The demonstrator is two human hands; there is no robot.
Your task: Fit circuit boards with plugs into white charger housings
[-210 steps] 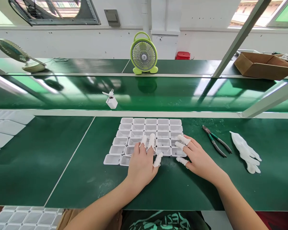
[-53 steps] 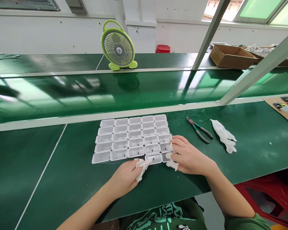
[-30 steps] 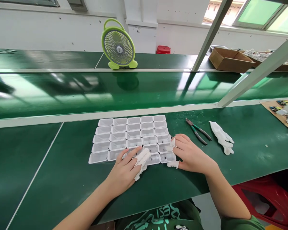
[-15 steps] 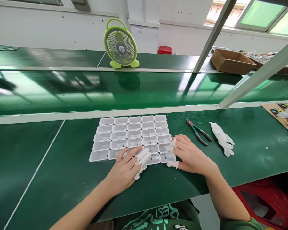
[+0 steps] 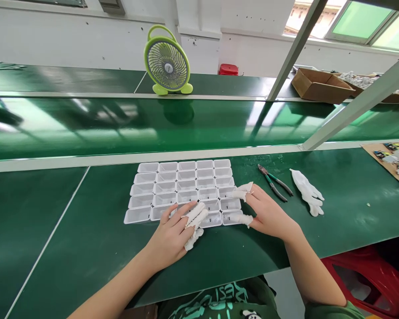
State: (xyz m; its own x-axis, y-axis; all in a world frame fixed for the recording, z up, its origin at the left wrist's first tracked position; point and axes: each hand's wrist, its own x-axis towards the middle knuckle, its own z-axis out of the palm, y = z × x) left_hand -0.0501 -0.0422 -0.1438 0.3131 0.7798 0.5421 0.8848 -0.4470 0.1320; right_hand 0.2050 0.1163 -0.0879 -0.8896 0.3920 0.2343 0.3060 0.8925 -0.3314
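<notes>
Rows of small white plastic trays [image 5: 165, 177] form a block on the green table; several hold a small dark piece. My left hand [image 5: 174, 230] rests over the near row, fingers stretched out, with white finger covers on some of them. At the block's right edge is my right hand [image 5: 269, 212], its thumb and covered fingers spread apart around the end trays. The thumb tip lies at the near right corner tray [image 5: 228, 218]. Nothing shows held in either hand. Whether the fingertips press on the trays is hard to tell.
Green-handled pliers [image 5: 275, 182] and a white glove [image 5: 306, 191] lie to the right. A board with small parts [image 5: 394, 159] sits at the far right. Behind the glossy green belt [image 5: 119, 128] stand a green fan [image 5: 168, 64] and a cardboard box [image 5: 321, 86]. A slanted post [image 5: 355, 102] rises at right.
My right thumb and fingers have opened wider, the thumb moving up onto the corner tray and the fingers shifting slightly away from me. My left hand has barely moved.
</notes>
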